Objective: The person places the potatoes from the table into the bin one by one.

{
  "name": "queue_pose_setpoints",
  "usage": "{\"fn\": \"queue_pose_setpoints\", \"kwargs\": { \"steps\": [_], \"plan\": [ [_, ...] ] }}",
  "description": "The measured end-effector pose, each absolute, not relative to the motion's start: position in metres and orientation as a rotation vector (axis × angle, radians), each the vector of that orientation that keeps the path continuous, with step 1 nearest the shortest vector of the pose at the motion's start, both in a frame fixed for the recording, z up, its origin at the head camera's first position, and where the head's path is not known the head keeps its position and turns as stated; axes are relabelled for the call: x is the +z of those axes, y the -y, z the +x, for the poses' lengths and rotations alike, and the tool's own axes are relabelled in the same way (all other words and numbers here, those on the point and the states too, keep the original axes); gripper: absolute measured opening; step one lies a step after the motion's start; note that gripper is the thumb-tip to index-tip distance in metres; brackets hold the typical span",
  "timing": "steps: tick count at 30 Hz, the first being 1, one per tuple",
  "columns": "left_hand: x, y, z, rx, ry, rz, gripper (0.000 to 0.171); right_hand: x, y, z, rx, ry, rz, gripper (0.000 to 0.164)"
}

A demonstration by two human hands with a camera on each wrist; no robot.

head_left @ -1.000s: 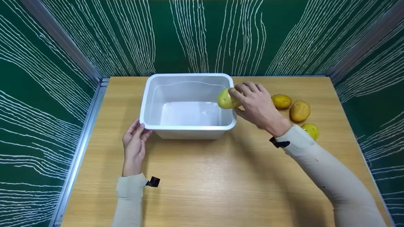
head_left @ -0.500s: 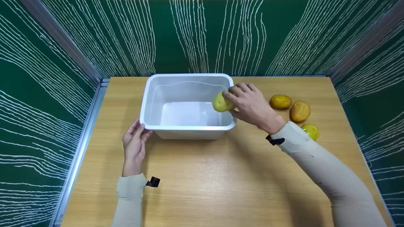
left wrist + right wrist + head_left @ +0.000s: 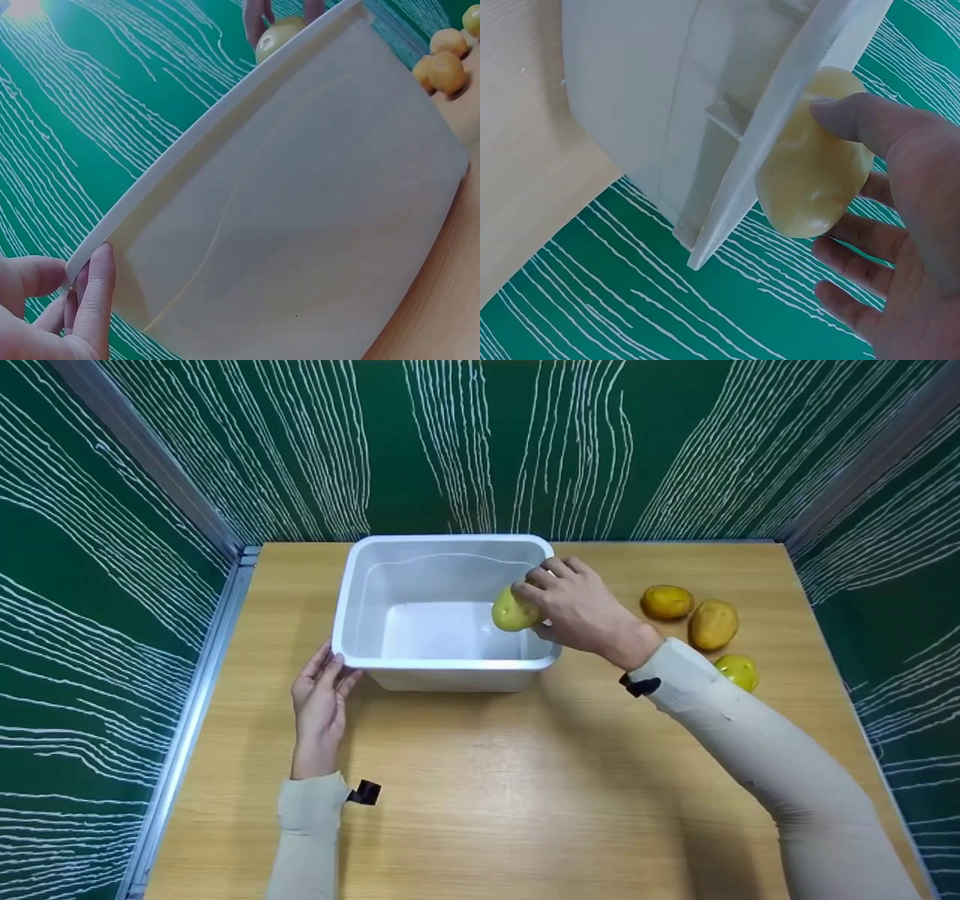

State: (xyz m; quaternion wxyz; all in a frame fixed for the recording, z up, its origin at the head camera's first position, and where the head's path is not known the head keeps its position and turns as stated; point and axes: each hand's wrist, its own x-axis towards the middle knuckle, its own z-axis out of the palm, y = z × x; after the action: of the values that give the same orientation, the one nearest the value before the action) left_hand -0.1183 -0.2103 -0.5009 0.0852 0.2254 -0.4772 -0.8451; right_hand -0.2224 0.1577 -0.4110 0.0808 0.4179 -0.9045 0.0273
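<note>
A white plastic tub [image 3: 446, 665] stands upright at the back of the table. My left hand [image 3: 319, 709] holds its near left corner, thumb and fingers at the rim, as the left wrist view also shows. My right hand [image 3: 577, 604] grips a smooth yellow-green mango [image 3: 513, 611] above the right side of the tub, over its opening. In the right wrist view, the thumb lies across the mango [image 3: 810, 165], with fingers on the far side. Part of the tub's right rim is hidden behind the right hand. No fruit shows on the visible tub floor.
Right of the tub lie a yellow mango [image 3: 667, 602], a brownish-yellow mango [image 3: 713, 625] and a yellow-green mango [image 3: 738, 670], partly behind the right sleeve. Green walls with white wavy lines [image 3: 517, 450] rise along the back and both sides of the wooden table [image 3: 480, 795].
My right hand has moved left with the mango, from the tub's right rim further in over the opening. The left hand and the tub have stayed put.
</note>
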Motion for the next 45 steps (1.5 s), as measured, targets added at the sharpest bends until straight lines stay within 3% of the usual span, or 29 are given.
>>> {"fn": "queue_pose_setpoints", "kwargs": {
  "steps": [45],
  "plan": [
    [-0.502, 0.210, -0.119, -2.514, 1.395, 0.674, 0.047, -0.395, -0.105, -0.253, -0.164, 3.084, 1.416, 0.050]
  ]
}}
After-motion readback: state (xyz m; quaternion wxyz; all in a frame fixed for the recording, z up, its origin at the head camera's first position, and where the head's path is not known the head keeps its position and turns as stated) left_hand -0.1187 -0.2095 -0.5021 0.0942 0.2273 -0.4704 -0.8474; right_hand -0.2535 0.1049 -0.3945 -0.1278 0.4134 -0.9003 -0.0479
